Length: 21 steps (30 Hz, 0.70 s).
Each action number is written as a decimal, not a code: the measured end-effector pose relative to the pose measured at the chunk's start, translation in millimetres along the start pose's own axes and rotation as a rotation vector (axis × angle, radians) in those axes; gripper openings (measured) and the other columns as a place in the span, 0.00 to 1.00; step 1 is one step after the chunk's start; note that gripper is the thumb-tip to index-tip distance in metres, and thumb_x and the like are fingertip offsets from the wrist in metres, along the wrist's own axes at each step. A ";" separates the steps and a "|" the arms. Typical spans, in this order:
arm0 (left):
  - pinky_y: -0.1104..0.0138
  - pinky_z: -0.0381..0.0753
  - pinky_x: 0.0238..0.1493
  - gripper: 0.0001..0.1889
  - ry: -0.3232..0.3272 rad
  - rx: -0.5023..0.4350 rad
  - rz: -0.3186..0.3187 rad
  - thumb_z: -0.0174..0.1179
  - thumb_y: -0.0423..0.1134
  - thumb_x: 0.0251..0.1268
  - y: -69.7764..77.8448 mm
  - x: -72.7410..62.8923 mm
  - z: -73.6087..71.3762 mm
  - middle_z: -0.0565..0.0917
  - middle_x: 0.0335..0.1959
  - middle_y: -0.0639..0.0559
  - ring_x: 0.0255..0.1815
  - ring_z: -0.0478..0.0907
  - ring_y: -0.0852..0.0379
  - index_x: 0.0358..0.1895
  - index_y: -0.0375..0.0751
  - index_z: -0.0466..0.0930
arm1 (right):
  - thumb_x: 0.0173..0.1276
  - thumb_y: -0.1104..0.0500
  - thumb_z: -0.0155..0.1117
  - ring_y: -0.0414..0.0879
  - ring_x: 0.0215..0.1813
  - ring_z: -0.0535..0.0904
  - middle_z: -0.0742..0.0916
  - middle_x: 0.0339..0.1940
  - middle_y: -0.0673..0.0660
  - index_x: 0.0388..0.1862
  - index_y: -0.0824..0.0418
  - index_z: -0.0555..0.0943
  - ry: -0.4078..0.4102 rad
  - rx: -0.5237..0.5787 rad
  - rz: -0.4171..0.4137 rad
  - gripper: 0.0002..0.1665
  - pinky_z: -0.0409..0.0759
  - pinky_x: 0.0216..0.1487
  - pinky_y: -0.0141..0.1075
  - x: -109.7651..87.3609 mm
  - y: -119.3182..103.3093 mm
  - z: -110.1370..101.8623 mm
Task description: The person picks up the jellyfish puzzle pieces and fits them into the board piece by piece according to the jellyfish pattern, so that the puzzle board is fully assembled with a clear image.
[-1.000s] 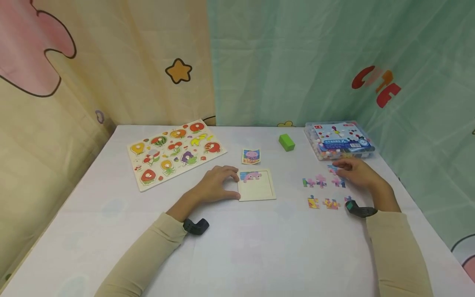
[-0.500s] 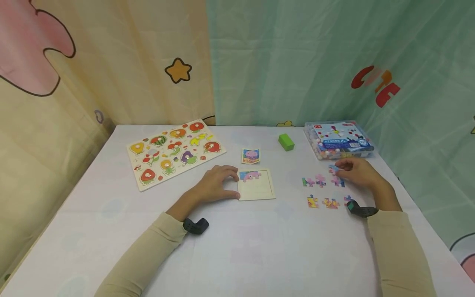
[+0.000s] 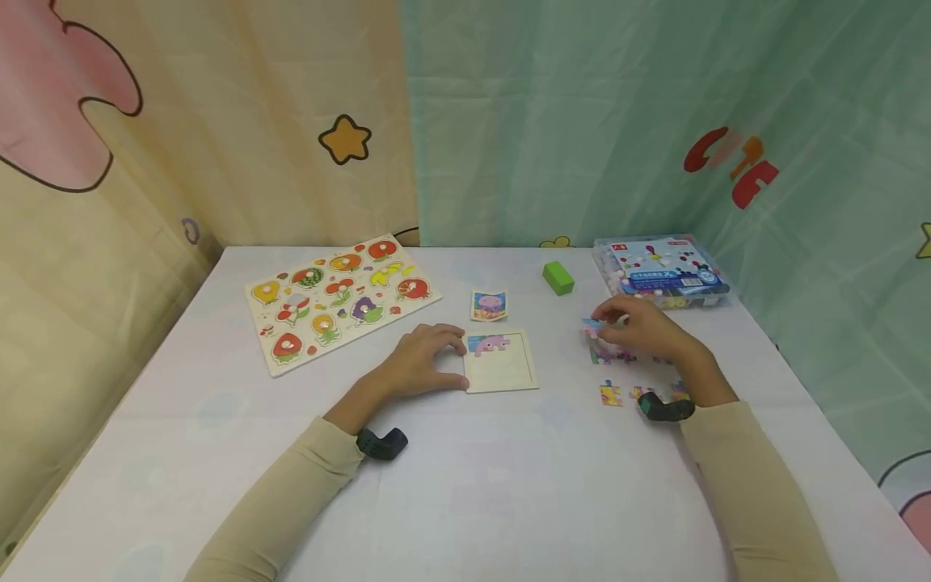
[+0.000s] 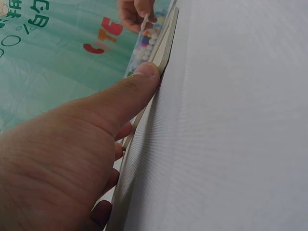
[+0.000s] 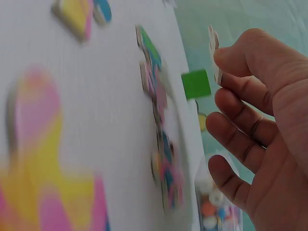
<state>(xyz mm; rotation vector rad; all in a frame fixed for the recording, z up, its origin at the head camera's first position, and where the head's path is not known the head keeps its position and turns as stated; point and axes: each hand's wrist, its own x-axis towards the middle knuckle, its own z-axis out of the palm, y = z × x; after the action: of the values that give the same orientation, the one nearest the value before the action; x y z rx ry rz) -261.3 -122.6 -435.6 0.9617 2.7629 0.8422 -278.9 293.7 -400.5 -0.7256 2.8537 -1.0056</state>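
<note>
Right of centre, the right hand (image 3: 642, 326) is pinching a puzzle piece (image 3: 590, 326), apparently for placing; mid-frame, the left hand (image 3: 418, 360) is resting spread against the tray (image 3: 502, 375); placement is probably demanding careful edge alignment

Could not read fine print on the rectangular blue-and-white label (image 3: 665, 268) of the clear plastic box (image 3: 685, 303). Lost part of the flat blue-and-pink jigsaw piece (image 3: 590, 327) behind the bare right hand (image 3: 642, 330). Saw the yellow-and-pink jigsaw piece (image 5: 48, 168) blurred and cut off at the right wrist view's lower left.
</note>
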 end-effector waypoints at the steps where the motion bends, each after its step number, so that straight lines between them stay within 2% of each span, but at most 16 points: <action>1: 0.48 0.65 0.63 0.25 0.001 -0.002 -0.002 0.74 0.58 0.55 0.2 -0.3 -0.1 0.73 0.70 0.53 0.68 0.66 0.48 0.52 0.51 0.81 | 0.67 0.66 0.69 0.53 0.50 0.77 0.84 0.45 0.58 0.49 0.65 0.83 -0.022 0.009 -0.006 0.13 0.74 0.53 0.52 7.1 -4.8 5.6; 7: 0.48 0.65 0.63 0.25 0.002 -0.003 -0.002 0.74 0.58 0.55 0.1 -0.7 0.5 0.72 0.71 0.54 0.68 0.66 0.48 0.52 0.52 0.81 | 0.63 0.65 0.72 0.49 0.47 0.77 0.84 0.44 0.53 0.48 0.63 0.82 -0.121 0.028 -0.086 0.14 0.76 0.51 0.46 43.8 -32.0 39.9; 12: 0.48 0.65 0.63 0.25 0.000 -0.003 -0.002 0.74 0.59 0.55 -1.1 -1.1 1.2 0.72 0.71 0.54 0.68 0.66 0.48 0.52 0.53 0.81 | 0.62 0.65 0.72 0.48 0.46 0.78 0.84 0.42 0.52 0.47 0.63 0.82 -0.177 0.022 -0.152 0.14 0.77 0.51 0.44 62.8 -52.7 58.5; 15: 0.48 0.65 0.63 0.25 -0.001 0.001 -0.004 0.74 0.59 0.55 -1.4 -1.1 0.9 0.72 0.71 0.54 0.68 0.66 0.48 0.52 0.53 0.81 | 0.60 0.64 0.72 0.49 0.46 0.76 0.83 0.42 0.53 0.46 0.64 0.83 -0.199 -0.003 -0.159 0.14 0.76 0.51 0.45 69.3 -59.5 64.9; 21: 0.48 0.64 0.63 0.25 0.003 0.003 -0.002 0.73 0.60 0.55 -2.3 -0.8 0.0 0.72 0.71 0.55 0.69 0.65 0.49 0.52 0.53 0.81 | 0.60 0.63 0.73 0.49 0.45 0.74 0.81 0.41 0.53 0.44 0.61 0.83 -0.223 -0.064 -0.108 0.13 0.74 0.52 0.45 74.0 -62.2 71.5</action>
<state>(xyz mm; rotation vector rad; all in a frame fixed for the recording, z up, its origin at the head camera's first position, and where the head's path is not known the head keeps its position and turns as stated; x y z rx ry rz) -262.0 -124.6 -436.9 0.9588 2.7681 0.8409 -306.1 177.0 -410.6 -0.9421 2.6901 -0.7903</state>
